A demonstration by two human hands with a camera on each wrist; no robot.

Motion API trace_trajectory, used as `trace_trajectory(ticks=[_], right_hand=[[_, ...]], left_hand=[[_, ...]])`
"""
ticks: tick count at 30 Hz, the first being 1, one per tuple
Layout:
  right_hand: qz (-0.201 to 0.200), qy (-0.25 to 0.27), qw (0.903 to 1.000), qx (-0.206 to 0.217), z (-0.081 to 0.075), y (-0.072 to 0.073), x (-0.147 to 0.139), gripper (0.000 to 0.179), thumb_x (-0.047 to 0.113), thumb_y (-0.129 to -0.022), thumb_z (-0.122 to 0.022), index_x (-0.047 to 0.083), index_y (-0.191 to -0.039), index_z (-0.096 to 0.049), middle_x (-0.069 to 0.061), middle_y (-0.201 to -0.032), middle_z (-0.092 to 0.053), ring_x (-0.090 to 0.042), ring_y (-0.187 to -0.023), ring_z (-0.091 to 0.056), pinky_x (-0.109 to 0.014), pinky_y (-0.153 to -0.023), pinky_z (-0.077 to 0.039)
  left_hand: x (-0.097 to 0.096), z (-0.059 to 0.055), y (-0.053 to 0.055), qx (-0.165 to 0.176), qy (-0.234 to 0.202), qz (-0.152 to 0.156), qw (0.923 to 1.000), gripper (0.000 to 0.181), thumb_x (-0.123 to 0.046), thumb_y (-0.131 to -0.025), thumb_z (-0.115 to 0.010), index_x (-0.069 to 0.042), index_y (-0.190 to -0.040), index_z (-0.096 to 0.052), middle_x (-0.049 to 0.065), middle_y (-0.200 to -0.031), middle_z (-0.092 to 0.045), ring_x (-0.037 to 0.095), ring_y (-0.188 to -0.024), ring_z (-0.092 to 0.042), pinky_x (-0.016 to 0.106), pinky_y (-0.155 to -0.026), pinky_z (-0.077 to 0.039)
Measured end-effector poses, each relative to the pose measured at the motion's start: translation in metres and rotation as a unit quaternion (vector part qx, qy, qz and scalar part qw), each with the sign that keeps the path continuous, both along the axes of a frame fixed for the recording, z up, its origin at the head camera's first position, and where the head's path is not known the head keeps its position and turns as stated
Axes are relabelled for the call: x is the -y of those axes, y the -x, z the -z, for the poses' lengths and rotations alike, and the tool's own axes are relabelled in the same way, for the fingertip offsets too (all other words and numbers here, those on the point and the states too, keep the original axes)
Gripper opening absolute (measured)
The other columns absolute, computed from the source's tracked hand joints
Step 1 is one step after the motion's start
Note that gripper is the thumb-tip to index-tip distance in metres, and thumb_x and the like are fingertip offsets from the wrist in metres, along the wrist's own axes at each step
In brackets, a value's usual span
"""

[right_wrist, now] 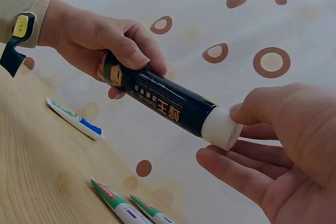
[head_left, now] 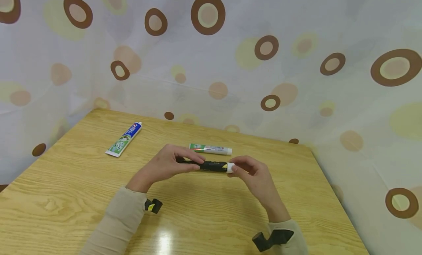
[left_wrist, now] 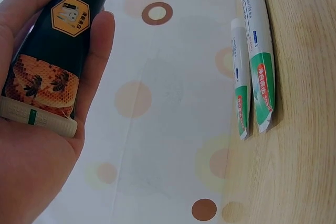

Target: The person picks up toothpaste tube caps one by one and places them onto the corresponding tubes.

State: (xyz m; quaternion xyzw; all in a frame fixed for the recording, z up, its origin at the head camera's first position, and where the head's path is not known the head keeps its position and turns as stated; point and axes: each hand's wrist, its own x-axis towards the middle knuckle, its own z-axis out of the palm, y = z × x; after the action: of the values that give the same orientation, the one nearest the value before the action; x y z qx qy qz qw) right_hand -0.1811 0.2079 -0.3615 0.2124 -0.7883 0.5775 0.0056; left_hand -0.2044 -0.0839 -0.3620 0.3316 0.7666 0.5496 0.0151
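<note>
A black toothpaste tube (head_left: 213, 166) with a honeycomb and bee print is held sideways above the table, its white cap (right_wrist: 221, 128) pointing right. My left hand (head_left: 166, 162) grips the tube's flat crimped end, thumb on one side and fingers on the other. At the other end, my right hand (head_left: 255, 174) pinches the cap between thumb and fingers. The left wrist view shows the printed lower part of the tube (left_wrist: 52, 61) lying against my left palm.
Just beyond the hands lies a white-and-green toothpaste tube (head_left: 211, 149); the wrist views show two such tubes (left_wrist: 261, 56) side by side. A blue-and-green toothpaste tube (head_left: 124, 139) lies farther left on the wooden table (head_left: 66, 189). A circle-patterned covering (head_left: 184, 64) rises behind the table.
</note>
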Motion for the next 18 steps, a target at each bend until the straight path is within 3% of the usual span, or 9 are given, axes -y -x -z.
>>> trace_trajectory(ticks=[7, 12, 18], right_hand=[[0.024, -0.013, 0.9993, -0.027, 0.0010, 0.0007, 0.0000, 0.022, 0.018, -0.098, -0.063, 0.005, -0.115, -0.069, -0.016, -0.117, -0.068, -0.010, -0.101, -0.067, -0.024, -0.086, -0.055], [0.021, -0.020, 0.9995, -0.016, 0.0005, 0.0000, 0.0003, 0.020, 0.018, -0.097, -0.065, 0.008, -0.114, -0.070, -0.011, -0.115, -0.068, -0.010, -0.096, -0.066, -0.024, -0.084, -0.057], [0.003, -0.016, 0.9998, -0.009, 0.0000, -0.0006, 0.0007, 0.028, 0.013, -0.096, -0.066, 0.007, -0.123, -0.064, -0.012, -0.124, -0.065, -0.011, -0.109, -0.064, -0.024, -0.089, -0.056]], left_hand=[[-0.0036, 0.0008, 0.0010, -0.002, -0.011, 0.022, 0.9997, 0.016, -0.016, -0.087, -0.077, -0.020, -0.103, -0.079, -0.003, -0.113, -0.075, 0.010, -0.107, -0.069, 0.028, -0.074, -0.057], [-0.0016, 0.0001, 0.0007, -0.002, 0.001, 0.002, 1.0000, 0.017, -0.017, -0.087, -0.077, -0.022, -0.103, -0.079, -0.004, -0.112, -0.075, 0.010, -0.099, -0.069, 0.027, -0.069, -0.055], [-0.0006, -0.0014, -0.0002, 0.005, 0.006, -0.003, 1.0000, 0.017, -0.019, -0.088, -0.077, -0.025, -0.104, -0.079, -0.006, -0.112, -0.075, 0.009, -0.100, -0.069, 0.028, -0.072, -0.056]])
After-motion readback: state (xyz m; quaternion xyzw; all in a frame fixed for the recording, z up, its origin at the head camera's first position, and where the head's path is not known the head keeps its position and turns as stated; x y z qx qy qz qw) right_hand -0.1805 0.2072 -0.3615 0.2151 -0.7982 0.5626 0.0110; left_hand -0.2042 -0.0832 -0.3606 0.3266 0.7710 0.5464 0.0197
